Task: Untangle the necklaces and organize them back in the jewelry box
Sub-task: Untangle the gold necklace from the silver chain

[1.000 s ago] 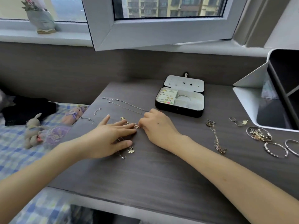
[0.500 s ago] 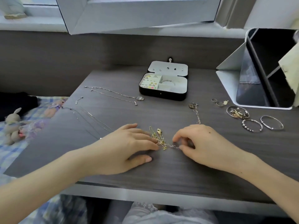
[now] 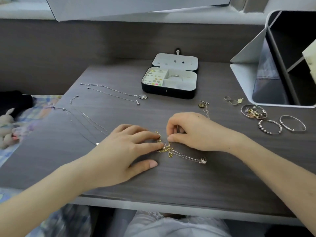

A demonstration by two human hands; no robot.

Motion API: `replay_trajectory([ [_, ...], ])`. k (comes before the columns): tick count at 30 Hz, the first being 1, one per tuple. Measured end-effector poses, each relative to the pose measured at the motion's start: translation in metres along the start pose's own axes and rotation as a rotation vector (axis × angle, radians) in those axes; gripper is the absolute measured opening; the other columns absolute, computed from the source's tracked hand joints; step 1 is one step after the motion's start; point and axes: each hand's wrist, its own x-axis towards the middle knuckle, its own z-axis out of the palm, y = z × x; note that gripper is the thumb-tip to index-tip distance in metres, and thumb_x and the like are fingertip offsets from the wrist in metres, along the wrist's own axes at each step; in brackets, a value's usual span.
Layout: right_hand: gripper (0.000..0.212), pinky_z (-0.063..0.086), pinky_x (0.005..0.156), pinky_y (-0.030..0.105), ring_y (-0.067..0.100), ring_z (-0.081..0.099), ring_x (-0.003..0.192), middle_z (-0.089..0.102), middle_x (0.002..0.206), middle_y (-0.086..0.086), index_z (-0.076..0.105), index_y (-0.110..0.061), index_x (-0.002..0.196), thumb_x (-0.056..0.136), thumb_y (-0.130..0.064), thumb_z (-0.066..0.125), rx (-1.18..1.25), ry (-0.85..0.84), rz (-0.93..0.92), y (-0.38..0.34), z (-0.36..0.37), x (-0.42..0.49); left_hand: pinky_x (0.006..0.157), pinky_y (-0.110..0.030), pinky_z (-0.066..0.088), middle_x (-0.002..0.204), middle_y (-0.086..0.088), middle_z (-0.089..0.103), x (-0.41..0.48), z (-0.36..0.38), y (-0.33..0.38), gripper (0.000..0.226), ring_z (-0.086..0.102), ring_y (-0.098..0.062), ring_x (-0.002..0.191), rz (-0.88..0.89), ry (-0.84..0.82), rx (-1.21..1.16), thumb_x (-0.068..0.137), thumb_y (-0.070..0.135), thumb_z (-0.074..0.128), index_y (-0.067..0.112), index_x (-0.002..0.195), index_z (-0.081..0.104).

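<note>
Tangle [image 3: 165, 148] pinched by curled fingers of right hand [image 3: 195, 132], left hand [image 3: 123, 151] flat, straight fingers pressing it just left of the pinch, box [image 3: 168, 94] well beyond

Matt dark wood-grain desk [image 3: 171, 182], shiny gold and silver metal chains [image 3: 166, 148], pale matt-lined jewelry box [image 3: 169, 81].

One jewelry box [image 3: 168, 93], three bangles [image 3: 266, 131], perhaps seven necklaces [image 3: 142, 96]
</note>
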Motion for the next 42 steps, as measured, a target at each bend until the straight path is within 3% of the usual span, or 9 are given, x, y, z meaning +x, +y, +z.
replay_trajectory([
  [4, 0.012, 0.032, 0.063, 0.013, -0.003, 0.043, 0.066, 0.05, 0.076, -0.014, 0.053, -0.025, 0.08, 0.089, -0.026, 0.061, -0.016, 0.09, 0.05, 0.011, -0.004, 0.008, 0.084, -0.038, 0.042, 0.109, 0.001, 0.063, -0.003, -0.003, -0.004, 0.049, 0.059, -0.025, 0.092, -0.039, 0.01, 0.169, 0.094, 0.053, 0.034, 0.024, 0.118, 0.066],
  [10, 0.002, 0.039, 0.076, 0.028, 0.013, 0.045, 0.075, 0.052, 0.088, -0.003, 0.057, -0.016, 0.092, 0.09, -0.017, 0.057, -0.035, 0.252, 0.062, 0.015, 0.008, 0.017, 0.077, -0.04, 0.038, 0.095, -0.002, 0.061, -0.004, -0.006, -0.01, 0.048, 0.058, -0.029, 0.078, -0.064, -0.002, 0.252, 0.094, 0.05, 0.035, 0.021, 0.111, 0.068],
  [16, 0.007, 0.041, 0.073, 0.034, 0.022, 0.054, 0.083, 0.058, 0.087, 0.0, 0.062, -0.015, 0.089, 0.086, -0.022, 0.062, -0.151, 0.404, 0.027, 0.022, 0.013, 0.016, 0.078, -0.04, 0.038, 0.091, 0.0, 0.061, 0.004, -0.013, -0.014, 0.043, 0.056, -0.028, 0.075, -0.061, 0.026, 0.219, 0.094, 0.048, 0.035, 0.024, 0.1, 0.07],
  [19, 0.017, 0.037, 0.066, 0.018, 0.005, 0.05, 0.07, 0.058, 0.071, -0.01, 0.064, -0.021, 0.079, 0.082, -0.037, 0.062, -0.015, 0.272, 0.016, 0.012, 0.001, 0.002, 0.077, -0.038, 0.037, 0.092, 0.001, 0.06, 0.015, -0.011, -0.011, 0.037, 0.056, -0.027, 0.078, -0.061, 0.087, 0.135, 0.093, 0.043, 0.04, 0.026, 0.1, 0.071],
  [21, 0.025, 0.038, 0.061, 0.016, 0.001, 0.051, 0.066, 0.058, 0.064, -0.013, 0.065, -0.025, 0.073, 0.074, -0.05, 0.062, 0.07, 0.108, 0.04, 0.008, -0.01, -0.011, 0.075, -0.038, 0.039, 0.093, 0.003, 0.06, 0.024, -0.006, -0.009, 0.033, 0.055, -0.026, 0.079, -0.049, 0.106, 0.063, 0.092, 0.04, 0.041, 0.027, 0.1, 0.071],
  [25, 0.034, 0.039, 0.064, 0.014, -0.002, 0.051, 0.075, 0.058, 0.071, -0.018, 0.06, -0.033, 0.075, 0.061, -0.063, 0.067, -0.001, -0.033, 0.074, 0.01, -0.016, -0.028, 0.073, -0.037, 0.034, 0.091, 0.006, 0.061, 0.04, 0.005, -0.007, 0.028, 0.056, -0.022, 0.079, -0.04, 0.09, -0.06, 0.088, 0.038, 0.044, 0.029, 0.092, 0.071],
  [30, 0.017, 0.041, 0.065, 0.015, 0.0, 0.052, 0.076, 0.056, 0.07, -0.017, 0.059, -0.031, 0.074, 0.073, -0.047, 0.065, -0.027, -0.044, 0.045, 0.011, -0.012, -0.029, 0.074, -0.037, 0.035, 0.089, 0.01, 0.065, 0.039, 0.007, -0.009, 0.026, 0.061, -0.018, 0.075, -0.039, 0.102, -0.138, 0.089, 0.034, 0.046, 0.026, 0.088, 0.071],
  [34, 0.01, 0.04, 0.059, 0.011, 0.0, 0.056, 0.065, 0.059, 0.07, -0.021, 0.06, -0.027, 0.074, 0.077, -0.031, 0.068, 0.123, -0.017, 0.068, 0.016, -0.019, -0.03, 0.079, -0.038, 0.038, 0.096, 0.009, 0.069, 0.029, 0.004, -0.012, 0.026, 0.066, -0.018, 0.079, -0.008, 0.115, -0.102, 0.089, 0.028, 0.046, 0.019, 0.085, 0.07],
  [42, 0.008, 0.039, 0.058, 0.01, 0.002, 0.053, 0.06, 0.061, 0.072, -0.016, 0.064, -0.024, 0.076, 0.08, -0.017, 0.064, 0.218, -0.007, 0.081, 0.016, -0.02, -0.031, 0.099, -0.04, 0.037, 0.118, 0.007, 0.067, 0.014, 0.006, -0.019, 0.026, 0.062, -0.016, 0.113, -0.049, 0.064, -0.103, 0.09, 0.034, 0.045, 0.021, 0.091, 0.067],
])
